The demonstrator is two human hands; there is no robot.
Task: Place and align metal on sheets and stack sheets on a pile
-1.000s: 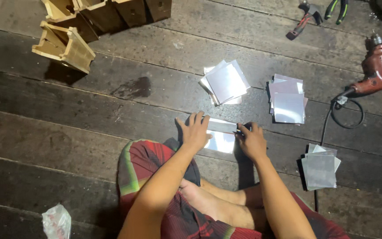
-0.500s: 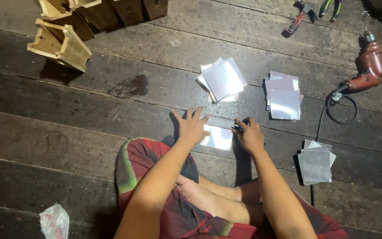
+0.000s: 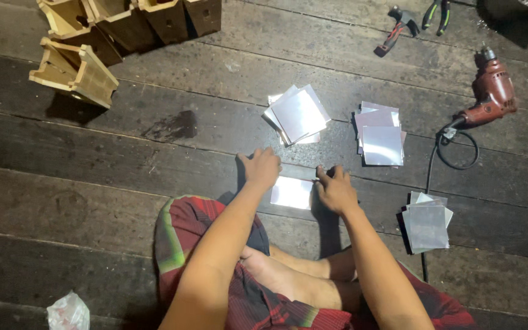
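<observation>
Fingers of both hands press flat on one shiny square sheet (image 3: 293, 192) on the floor (image 3: 93, 177).
Left hand (image 3: 261, 169) covers its left edge, right hand (image 3: 335, 190) its right — fingertips partly hidden, grip unclear.

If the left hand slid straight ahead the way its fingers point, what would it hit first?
The left hand, resting at the edge of a shiny square sheet, points up the floorboards. The first thing roughly in that line looks like the fanned stack of shiny sheets, though it sits slightly right, so the hand might pass it.
</observation>
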